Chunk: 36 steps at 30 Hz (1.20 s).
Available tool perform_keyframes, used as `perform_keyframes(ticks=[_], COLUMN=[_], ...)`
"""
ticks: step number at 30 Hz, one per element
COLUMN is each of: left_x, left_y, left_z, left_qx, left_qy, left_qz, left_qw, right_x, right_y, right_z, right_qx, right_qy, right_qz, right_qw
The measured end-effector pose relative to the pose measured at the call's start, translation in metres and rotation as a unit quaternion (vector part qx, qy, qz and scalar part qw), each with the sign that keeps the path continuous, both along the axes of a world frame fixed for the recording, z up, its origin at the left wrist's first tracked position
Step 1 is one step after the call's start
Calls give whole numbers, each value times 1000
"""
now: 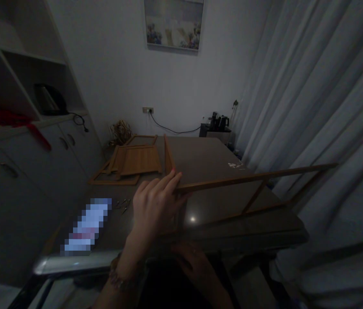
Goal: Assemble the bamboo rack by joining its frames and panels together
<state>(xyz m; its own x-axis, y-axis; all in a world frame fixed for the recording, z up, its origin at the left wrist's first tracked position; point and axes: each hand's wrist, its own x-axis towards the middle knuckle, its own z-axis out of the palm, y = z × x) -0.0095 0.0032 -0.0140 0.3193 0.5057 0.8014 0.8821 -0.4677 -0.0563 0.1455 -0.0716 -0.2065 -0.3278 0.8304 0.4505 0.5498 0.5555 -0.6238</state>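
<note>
My left hand point(155, 205) rests on the corner of a thin wooden frame point(255, 177) that stands on edge on the dark table point(207, 161), fingers curled over its top rail. The frame stretches to the right, past the table's edge toward the curtain. My right hand point(197, 266) is low at the table's near edge, below the tabletop, in the dark; its fingers look bent, and I cannot make out what they hold. Several small screws point(122, 205) lie just left of my left hand.
A stack of flat wooden panels and frames point(132, 162) lies at the table's far left. A blurred flat item point(86, 225) lies near left. Cabinets with a kettle point(50, 99) stand left, a curtain point(323, 107) right, a small stand with pots point(217, 123) behind.
</note>
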Motion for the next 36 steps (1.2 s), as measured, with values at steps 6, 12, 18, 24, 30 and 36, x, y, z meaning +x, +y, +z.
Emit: perform_keyframes(ticks=[6,12,18,24,30,36], left_x=[0,-1,0,-1,0,0], left_y=[0,-1,-1,-1,-1,-1], left_z=[1,2,0,0,0,2], left_qx=[-4,-13,-26,-16,-12,-6], left_qy=[-1,-6,3,10,0,-3], left_qz=[-5,-11,2,8,-1,-6], left_qw=[1000,1000,1000,1000,1000,1000], right_x=[-1,-11,-23,-31,-39,-27], right_y=[4,3,-2,-7,-8,-7], right_z=[-1,-6,-14,-19,-22,-16], right_qx=[42,53,-16,-70,-110,6], right_qy=[-39,11,141,216,232,100], right_qz=[-33,-76,-126,-173,-200,-123], right_qw=[998,996,982,958,946,987])
